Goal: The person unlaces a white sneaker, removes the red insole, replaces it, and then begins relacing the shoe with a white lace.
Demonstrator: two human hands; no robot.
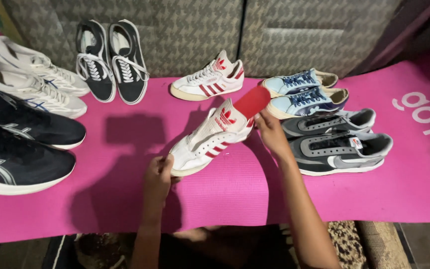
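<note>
My left hand (pixel 158 174) grips the white shoe (pixel 210 138) by its toe; my right fingers (pixel 265 122) pinch the red insole (pixel 251 102), half out of the heel, not yet free.

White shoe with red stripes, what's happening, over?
Left hand grips toe of white sneaker. Right hand holds red insole at its heel opening. Grey sneakers close beside right hand.

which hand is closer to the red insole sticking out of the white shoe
Right. The right hand touches the red insole at the heel of the white shoe. The left hand grips the toe, at the far end from the insole.
</note>
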